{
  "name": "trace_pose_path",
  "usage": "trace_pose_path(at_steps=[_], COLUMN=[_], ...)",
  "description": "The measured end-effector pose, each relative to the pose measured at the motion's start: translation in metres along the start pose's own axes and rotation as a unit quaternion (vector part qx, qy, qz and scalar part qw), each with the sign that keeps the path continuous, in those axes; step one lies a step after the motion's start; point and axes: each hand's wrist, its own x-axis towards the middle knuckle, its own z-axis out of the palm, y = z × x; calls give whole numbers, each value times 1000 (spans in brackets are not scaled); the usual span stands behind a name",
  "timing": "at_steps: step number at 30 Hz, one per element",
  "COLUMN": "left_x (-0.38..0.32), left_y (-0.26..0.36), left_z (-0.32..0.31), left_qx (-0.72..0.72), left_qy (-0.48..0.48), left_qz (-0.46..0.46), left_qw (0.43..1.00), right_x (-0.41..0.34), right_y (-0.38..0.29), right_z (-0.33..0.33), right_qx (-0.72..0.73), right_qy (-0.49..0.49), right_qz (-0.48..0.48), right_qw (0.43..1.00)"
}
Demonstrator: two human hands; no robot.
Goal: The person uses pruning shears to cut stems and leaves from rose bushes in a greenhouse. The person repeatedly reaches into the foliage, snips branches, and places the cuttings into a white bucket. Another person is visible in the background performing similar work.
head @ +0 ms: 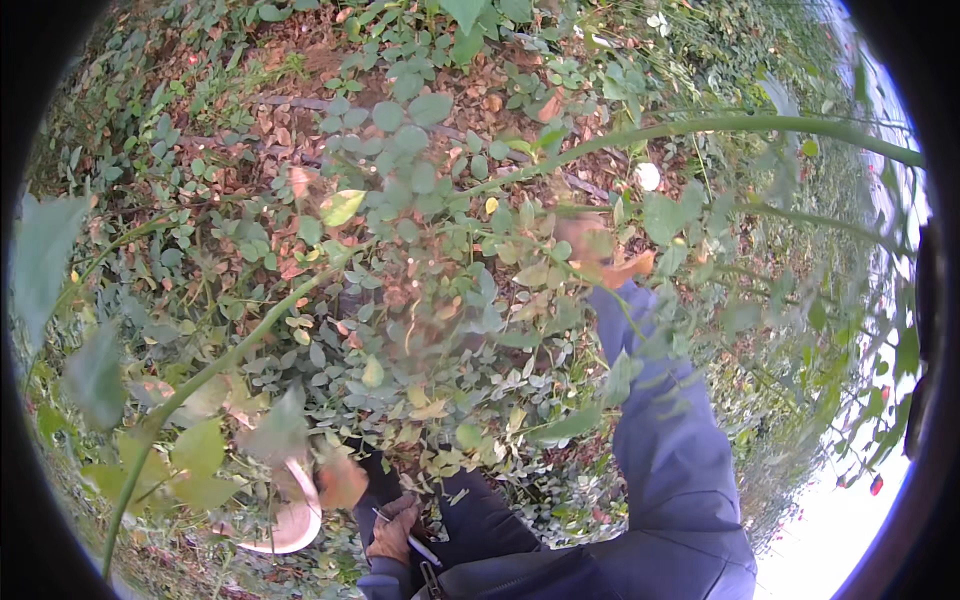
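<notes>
My left hand [395,527], low in front of my dark trousers, is closed around a thin white rod [424,550]. The rod slants down to the right; what it belongs to cannot be made out. My right hand [583,236] reaches far forward at the end of a blue-grey sleeve. It is blurred and partly covered by leaves, so its fingers cannot be read. An orange-brown dry leaf [626,268] shows close by its wrist. Left of my left hand is a round pale container [309,517], its rim partly hidden behind foliage.
A thick green stem [675,129] arches across the upper right. Another stem [217,367] crosses the left side, close to the camera. Dry brown leaves [277,142] and low plants cover the ground. Red fruits or buds [876,485] hang at the right edge.
</notes>
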Motion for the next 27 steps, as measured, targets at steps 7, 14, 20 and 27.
trace_pose_path(at_steps=[7, 14, 20, 27], left_x=[2, -13, -46, -81], left_y=[-14, 16, 48, 22], left_z=[-64, -95, -168, -256], left_qx=[96, -95, -227, -169], left_qy=[-55, -42, -8, 155], left_qz=[119, 40, 101, 210], left_qw=[987, 994, 969, 950], right_x=[-141, -294, -380, -419], right_y=[30, 64, -134, -212], right_z=[19, 73, 247, 480], right_qx=[350, 266, 49, -105], right_qy=[29, 118, 75, -199], right_qz=[60, 34, -74, -154], right_qw=[934, 956, 993, 962])
